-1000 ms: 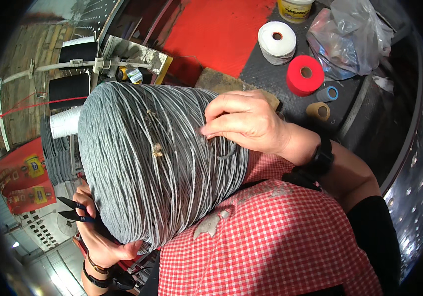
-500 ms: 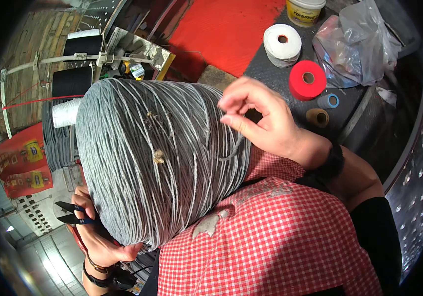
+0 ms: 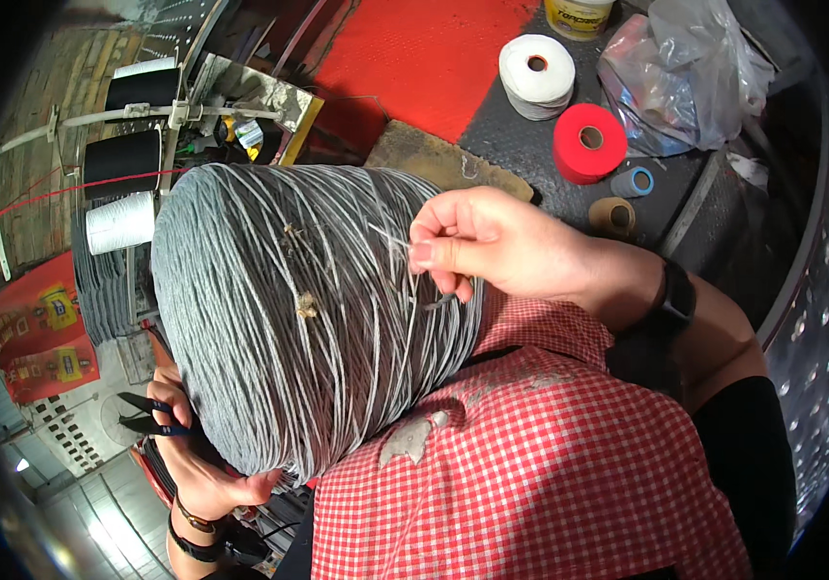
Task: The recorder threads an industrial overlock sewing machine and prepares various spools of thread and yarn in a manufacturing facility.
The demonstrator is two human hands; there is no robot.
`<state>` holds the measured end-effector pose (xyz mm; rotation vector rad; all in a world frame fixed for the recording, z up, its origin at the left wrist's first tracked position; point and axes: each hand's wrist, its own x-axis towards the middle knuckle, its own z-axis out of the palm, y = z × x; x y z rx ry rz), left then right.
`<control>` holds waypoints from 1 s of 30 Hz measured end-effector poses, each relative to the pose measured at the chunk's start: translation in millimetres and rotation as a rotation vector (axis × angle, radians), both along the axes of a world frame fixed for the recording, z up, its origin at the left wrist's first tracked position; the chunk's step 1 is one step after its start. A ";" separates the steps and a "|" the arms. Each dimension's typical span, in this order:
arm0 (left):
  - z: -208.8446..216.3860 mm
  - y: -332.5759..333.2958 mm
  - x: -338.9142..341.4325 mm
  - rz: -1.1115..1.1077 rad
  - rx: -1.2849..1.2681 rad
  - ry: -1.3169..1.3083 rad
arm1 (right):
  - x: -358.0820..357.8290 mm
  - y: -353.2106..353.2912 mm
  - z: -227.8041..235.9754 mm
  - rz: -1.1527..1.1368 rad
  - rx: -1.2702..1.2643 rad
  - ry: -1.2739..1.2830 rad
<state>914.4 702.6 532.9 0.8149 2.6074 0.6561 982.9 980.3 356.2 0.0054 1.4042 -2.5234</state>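
A large cone of grey yarn (image 3: pixel 260 319) lies tilted against my body, its strands loose and crossed on the right part. Two small tan tufts are caught in the strands, the bigger tuft (image 3: pixel 307 305) near the middle. My left hand (image 3: pixel 197 464) supports the cone at its lower left, thumb against the yarn end. Its fingers also hold dark thread snips (image 3: pixel 151 415), blades apart and pointing left. Over the cone's right side, my right hand (image 3: pixel 477 242) pinches a pale yarn end (image 3: pixel 387 235) between thumb and forefinger.
At the upper right stand a white yarn cone (image 3: pixel 537 82), a red yarn cone (image 3: pixel 590 145), two small tubes, a yellow tub (image 3: pixel 577 17) and a clear plastic bag (image 3: pixel 685 77). Black and white spools (image 3: pixel 122 164) hang on a rack at left. A checked red apron (image 3: pixel 530 454) covers my lap.
My right hand has moved slightly left and down onto the strands, and a yarn end now shows in its pinch. My left hand keeps its hold on the snips and cone.
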 end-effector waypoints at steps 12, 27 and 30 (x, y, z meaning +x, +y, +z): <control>11.0 -3.6 -11.7 0.001 -0.051 -0.028 | 18.4 -28.4 -16.9 -0.189 0.448 0.273; -0.9 -12.9 18.3 0.061 -0.056 0.049 | 26.2 -11.0 -40.3 0.012 0.050 0.103; -2.3 -18.4 24.5 0.039 -0.080 0.106 | 21.4 -10.2 -40.3 0.062 0.159 0.142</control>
